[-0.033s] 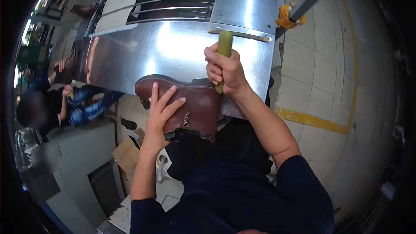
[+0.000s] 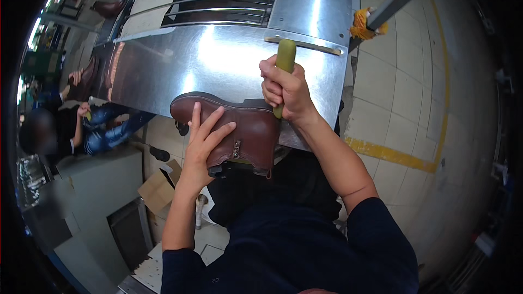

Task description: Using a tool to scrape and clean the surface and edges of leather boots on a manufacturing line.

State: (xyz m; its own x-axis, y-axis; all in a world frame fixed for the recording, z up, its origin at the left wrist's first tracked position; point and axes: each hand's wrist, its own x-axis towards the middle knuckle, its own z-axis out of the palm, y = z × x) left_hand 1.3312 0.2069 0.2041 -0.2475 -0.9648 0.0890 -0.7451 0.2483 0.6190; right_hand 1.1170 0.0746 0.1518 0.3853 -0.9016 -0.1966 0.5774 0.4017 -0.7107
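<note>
A dark brown leather ankle boot (image 2: 251,128) lies on its side by the near edge of the metal table, toe to the left and sole facing away from me. My left hand (image 2: 210,136) holds it, fingers spread across the upper and thumb out of sight. In my right fist (image 2: 286,87) is an olive-green rounded bar (image 2: 286,54), held upright. Its lower end reaches down to the boot's heel; whether the two touch is hard to tell. A small metal fitting (image 2: 236,148) shows near the boot's opening.
The metal table (image 2: 152,76) has a rack of rods (image 2: 223,2) beyond it and a slotted strip (image 2: 310,46). To the left, a co-worker handles another brown boot (image 2: 84,84). A post with an orange wrapping (image 2: 365,24) stands at right. A cardboard box (image 2: 158,190) sits lower left.
The view has shifted slightly. Both hands, the boot and the green bar keep nearly the same places relative to one another.
</note>
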